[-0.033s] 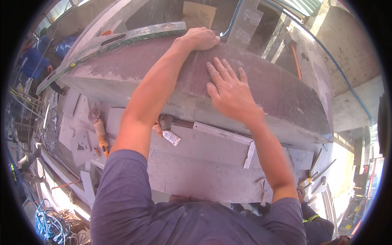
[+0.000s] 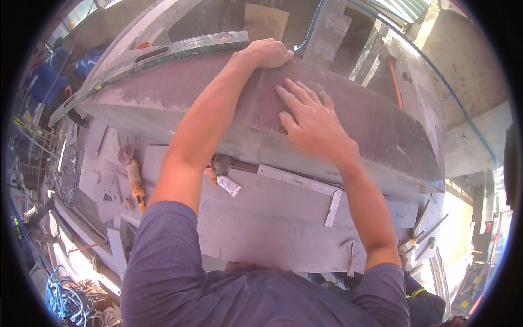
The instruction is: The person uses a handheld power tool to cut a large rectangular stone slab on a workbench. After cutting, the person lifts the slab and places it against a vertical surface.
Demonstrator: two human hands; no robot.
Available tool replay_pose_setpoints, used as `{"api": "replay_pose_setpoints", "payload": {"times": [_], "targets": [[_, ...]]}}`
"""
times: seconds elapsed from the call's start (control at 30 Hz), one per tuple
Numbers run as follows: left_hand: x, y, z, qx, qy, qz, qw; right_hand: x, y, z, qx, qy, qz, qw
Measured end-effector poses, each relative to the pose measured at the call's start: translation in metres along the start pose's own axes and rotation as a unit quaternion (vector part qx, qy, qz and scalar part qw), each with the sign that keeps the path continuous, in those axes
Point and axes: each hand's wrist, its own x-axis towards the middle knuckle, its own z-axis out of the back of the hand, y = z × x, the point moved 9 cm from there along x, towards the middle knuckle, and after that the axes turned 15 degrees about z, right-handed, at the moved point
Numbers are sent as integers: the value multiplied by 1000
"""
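A long stone-like slab [image 2: 201, 79] with a dusty reddish-brown top lies across the view in front of me. At its far edge, my left hand [image 2: 267, 53] is closed, its fingers curled over the rim and partly hidden. My right hand [image 2: 313, 120] rests with spread fingers on the slab's top, nearer to me, holding nothing. A long metal spirit level [image 2: 190, 43] with a green edge lies along the slab's far left side, its right end close to my left hand.
Below the slab's near face, a grey board carries a metal square [image 2: 297, 178], a white tube [image 2: 229, 186] and a hammer [image 2: 350, 256]. An orange power tool with a disc [image 2: 134, 177] lies left. A blue rope [image 2: 447, 84] runs down the right; a blue rope coil [image 2: 68, 302] sits lower left.
My right hand has shifted slightly right and towards me, with its forearm. My left hand stays at the far edge.
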Motion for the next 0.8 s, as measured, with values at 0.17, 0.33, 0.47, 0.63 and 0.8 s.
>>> {"api": "replay_pose_setpoints", "payload": {"times": [0.17,0.33,0.47,0.63,0.8], "targets": [[-1,14,6,-66,49,9,997,36,-132,44,36,-30,-131,990],[2,24,23,-60,18,-28,998,43,-150,-8,-15,0,-156,988],[-2,33,26,-81,5,-23,996,46,-128,-13,-74,22,-149,986],[-2,24,21,-98,2,-6,995,43,-133,-14,-107,-7,-147,983],[-9,31,22,-131,-34,-3,991,42,-129,-14,-97,-9,-150,984]]}}
